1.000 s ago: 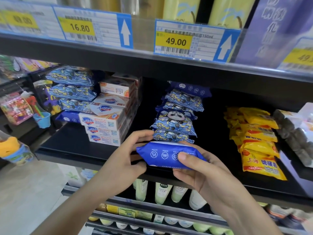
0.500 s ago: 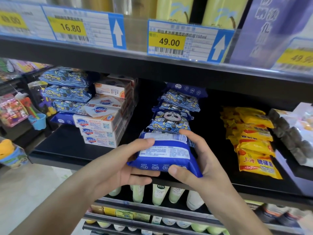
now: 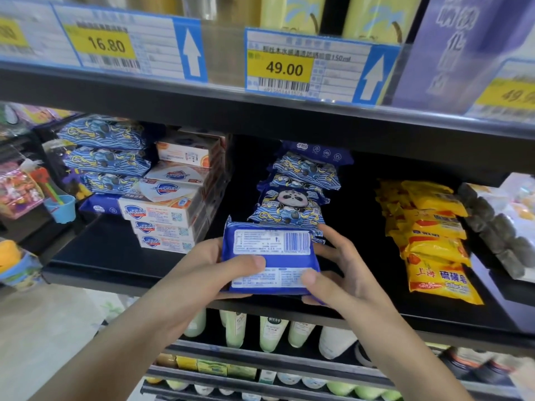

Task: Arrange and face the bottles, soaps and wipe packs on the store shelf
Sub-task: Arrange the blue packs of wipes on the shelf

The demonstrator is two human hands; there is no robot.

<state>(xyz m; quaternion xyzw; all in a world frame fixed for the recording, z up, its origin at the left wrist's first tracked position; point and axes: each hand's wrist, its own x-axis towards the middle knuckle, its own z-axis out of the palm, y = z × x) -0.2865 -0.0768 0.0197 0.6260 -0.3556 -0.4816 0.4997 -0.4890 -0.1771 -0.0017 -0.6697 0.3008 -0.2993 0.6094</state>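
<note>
While both hands hold it, the blue wipe pack (image 3: 270, 260) sits in the middle of the frame, just in front of the pile of panda wipe packs (image 3: 292, 195). The left hand (image 3: 202, 273) grips its left end, with the thumb pressed flat on the white label. The right hand (image 3: 341, 273) grips the right end, with its thumb on the lower corner and its fingers (image 3: 333, 238) spread up beside the pack. Two hands keep the soft pack from flopping.

The side with the barcode and small print looks at us. That is the back, so I think the pack needs a turn before shoppers can see its nice front. It probably belongs on the pile behind it, near the front edge of the black shelf (image 3: 115, 250).

The soap boxes (image 3: 162, 215) at the left are piled flat so they do not fall. The yellow soap bags (image 3: 434, 235) at the right lie in a row, names facing out so people can read them.
</note>
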